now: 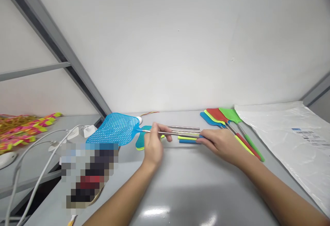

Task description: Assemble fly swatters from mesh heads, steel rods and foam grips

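My left hand [154, 143] pinches the thin metal rod of a blue fly swatter [114, 128], just right of its mesh head. My right hand [218, 143] is closed on the same swatter's blue handle end [189, 141]. The swatter is held level just above the grey table [180, 181]. Under it lie more metal rods [184, 128], a teal swatter head [142, 140] and a yellow-green handle [186, 137].
A fanned bunch of blue, red, yellow and green fly swatters [227, 117] lies right of my right hand. A clear plastic bag [288, 136] covers the table's right side. White cables [38, 150] and pink-yellow strips [23, 128] sit at left; a blurred patch [87, 171] is near front-left.
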`<state>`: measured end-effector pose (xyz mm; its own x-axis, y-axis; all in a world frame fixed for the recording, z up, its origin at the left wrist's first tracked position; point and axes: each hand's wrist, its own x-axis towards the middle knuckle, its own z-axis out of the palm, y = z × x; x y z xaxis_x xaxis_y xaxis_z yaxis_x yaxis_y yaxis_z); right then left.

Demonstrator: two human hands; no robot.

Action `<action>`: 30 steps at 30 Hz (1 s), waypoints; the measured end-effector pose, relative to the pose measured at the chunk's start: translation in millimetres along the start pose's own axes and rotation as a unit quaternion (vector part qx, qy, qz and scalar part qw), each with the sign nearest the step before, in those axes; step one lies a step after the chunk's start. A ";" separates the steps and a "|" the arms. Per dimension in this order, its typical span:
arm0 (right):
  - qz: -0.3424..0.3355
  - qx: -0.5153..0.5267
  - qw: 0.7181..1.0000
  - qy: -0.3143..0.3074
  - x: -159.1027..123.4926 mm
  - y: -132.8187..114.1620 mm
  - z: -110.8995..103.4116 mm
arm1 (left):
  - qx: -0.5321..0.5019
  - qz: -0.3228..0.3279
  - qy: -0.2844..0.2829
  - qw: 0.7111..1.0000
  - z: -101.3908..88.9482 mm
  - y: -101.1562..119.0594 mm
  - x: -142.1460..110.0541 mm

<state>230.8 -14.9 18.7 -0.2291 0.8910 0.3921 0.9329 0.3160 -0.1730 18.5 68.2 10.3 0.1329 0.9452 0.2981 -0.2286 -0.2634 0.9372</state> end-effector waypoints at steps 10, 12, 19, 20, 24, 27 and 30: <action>0.011 -0.047 0.999 0.007 -2.1 11.6 -1.1 | -0.081 0.051 0.155 0.983 -25.7 9.8 31.1; -0.007 -0.052 0.999 0.010 -1.1 6.2 1.6 | -0.031 0.030 0.096 0.994 -17.4 5.5 21.8; -0.029 -0.029 0.999 -0.026 -1.3 -17.0 19.4 | 0.114 -0.066 -0.221 0.966 12.0 -16.4 -19.5; -0.030 -0.025 0.999 -0.029 -1.6 -17.6 21.0 | 0.134 -0.062 -0.232 0.962 13.2 -18.8 -22.2; -0.023 -0.015 0.999 -0.027 -1.0 -13.9 18.9 | 0.141 -0.026 -0.165 0.976 11.7 -20.2 -21.5; -0.019 -0.013 1.000 -0.013 0.3 -9.4 11.0 | 0.133 0.017 -0.102 0.986 5.3 -13.3 -13.1; -0.017 -0.029 0.999 -0.006 0.7 -4.0 2.2 | 0.109 0.045 -0.042 0.992 -5.1 -4.4 -1.6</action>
<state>226.3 -14.8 17.7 -0.2648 0.8839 0.3854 0.9389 0.3275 -0.1060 14.4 68.8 4.8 0.2030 0.8990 0.3881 -0.0300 -0.3904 0.9202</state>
